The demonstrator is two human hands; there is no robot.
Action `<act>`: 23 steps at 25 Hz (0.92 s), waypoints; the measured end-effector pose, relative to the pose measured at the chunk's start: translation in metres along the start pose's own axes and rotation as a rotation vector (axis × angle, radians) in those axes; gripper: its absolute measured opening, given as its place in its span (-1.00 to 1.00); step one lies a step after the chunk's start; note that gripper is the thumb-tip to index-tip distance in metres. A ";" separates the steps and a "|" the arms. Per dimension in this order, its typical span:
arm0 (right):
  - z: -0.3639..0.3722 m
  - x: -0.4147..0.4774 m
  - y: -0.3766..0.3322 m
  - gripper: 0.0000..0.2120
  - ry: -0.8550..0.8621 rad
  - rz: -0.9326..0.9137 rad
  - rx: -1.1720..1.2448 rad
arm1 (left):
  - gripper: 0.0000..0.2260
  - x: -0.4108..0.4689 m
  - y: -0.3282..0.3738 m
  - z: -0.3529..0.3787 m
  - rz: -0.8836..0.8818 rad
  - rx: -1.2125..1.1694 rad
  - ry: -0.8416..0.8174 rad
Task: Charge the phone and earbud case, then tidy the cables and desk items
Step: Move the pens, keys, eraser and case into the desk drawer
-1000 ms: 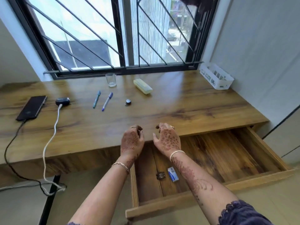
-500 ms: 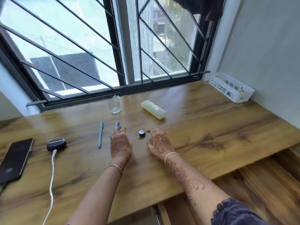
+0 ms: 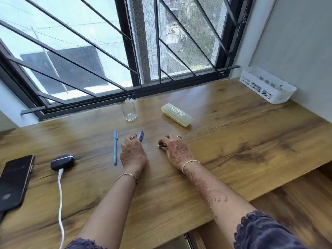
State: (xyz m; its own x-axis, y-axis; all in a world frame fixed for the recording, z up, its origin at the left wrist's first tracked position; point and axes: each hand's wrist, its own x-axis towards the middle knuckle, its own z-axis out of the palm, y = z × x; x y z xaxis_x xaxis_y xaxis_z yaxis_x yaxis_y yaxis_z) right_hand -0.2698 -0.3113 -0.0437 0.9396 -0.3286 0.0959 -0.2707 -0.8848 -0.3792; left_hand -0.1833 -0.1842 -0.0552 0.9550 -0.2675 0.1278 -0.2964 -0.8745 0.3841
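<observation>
A black phone (image 3: 14, 180) lies at the desk's left edge with a dark cable at its lower end. Beside it sits the dark earbud case (image 3: 62, 162) with a white cable (image 3: 60, 194) plugged in and running off the front edge. My left hand (image 3: 133, 153) rests over a purple pen (image 3: 141, 136), fingers curled on it, only the pen's tip showing. My right hand (image 3: 177, 150) is curled around a small round metal object (image 3: 160, 146), pinched between thumb and fingers. A blue pen (image 3: 115, 147) lies just left of my left hand.
An empty glass (image 3: 128, 111) and a pale yellow case (image 3: 177, 117) stand near the window. A white plastic basket (image 3: 267, 87) sits in the back right corner against the wall. An open wooden drawer (image 3: 296, 203) juts out below the desk's right front.
My view and both hands moved from the open drawer up over the desk. My left hand closed over the purple pen and my right hand over the small round object.
</observation>
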 end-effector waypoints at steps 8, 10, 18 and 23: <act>-0.016 -0.050 0.026 -0.82 0.135 0.110 0.188 | -0.69 -0.045 0.051 -0.012 -0.066 -0.317 -0.154; -0.029 -0.074 0.039 -0.82 0.170 0.126 0.245 | -0.70 -0.071 0.071 -0.016 -0.044 -0.405 -0.156; -0.076 -0.195 0.106 -0.77 0.205 0.152 0.270 | -0.75 -0.192 0.133 -0.006 0.004 -0.595 -0.270; -0.079 -0.263 0.153 -0.74 0.132 0.249 0.209 | -0.85 -0.255 0.149 0.016 0.107 -0.543 -0.380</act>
State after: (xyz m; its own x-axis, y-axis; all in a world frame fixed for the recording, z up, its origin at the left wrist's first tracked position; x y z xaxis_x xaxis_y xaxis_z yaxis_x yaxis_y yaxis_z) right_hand -0.5748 -0.3867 -0.0538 0.8113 -0.5777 0.0901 -0.4265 -0.6902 -0.5845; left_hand -0.4703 -0.2529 -0.0455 0.8272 -0.5526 -0.1019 -0.2576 -0.5341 0.8052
